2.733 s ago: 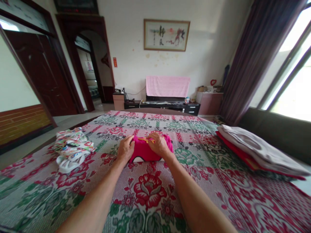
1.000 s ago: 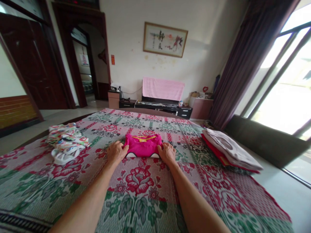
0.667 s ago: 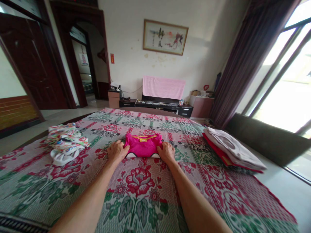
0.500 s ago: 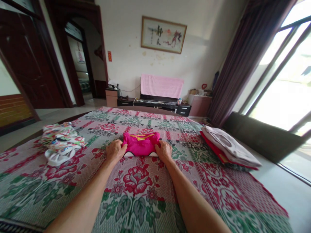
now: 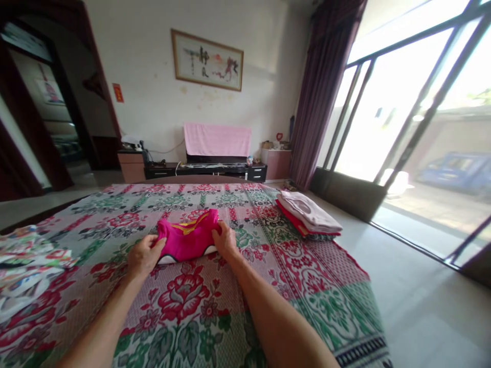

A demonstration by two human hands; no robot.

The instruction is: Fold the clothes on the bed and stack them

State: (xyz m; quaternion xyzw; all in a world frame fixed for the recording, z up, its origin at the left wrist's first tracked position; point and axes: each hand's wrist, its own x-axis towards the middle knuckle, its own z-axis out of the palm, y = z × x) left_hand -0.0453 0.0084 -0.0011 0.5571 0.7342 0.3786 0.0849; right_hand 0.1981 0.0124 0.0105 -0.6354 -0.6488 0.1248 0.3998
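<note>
A bright pink garment (image 5: pixel 187 239), folded into a small bundle with yellow trim along its top and white, dark-edged parts below, is in front of me on the flowered cloth (image 5: pixel 184 296). My left hand (image 5: pixel 144 253) pinches its left end between thumb and fingers. At the other end my right hand (image 5: pixel 225 239) grips the right edge. The bundle slants, its right end higher and farther from me than the left. How much of it lifts off the cloth I cannot tell.
A stack of folded clothes (image 5: pixel 307 212) sits at the cloth's right edge. Crumpled patterned clothing (image 5: pixel 32 260) lies at the left. Beyond the table are a low black cabinet (image 5: pixel 159 171) and a pink towel (image 5: pixel 217 139) draped over something. Glass doors (image 5: pixel 387 112) stand on the right.
The view has swung to the right, so everything shifts left in it. The pink garment has gone from level to slanted, right end raised, with both hands still on it.
</note>
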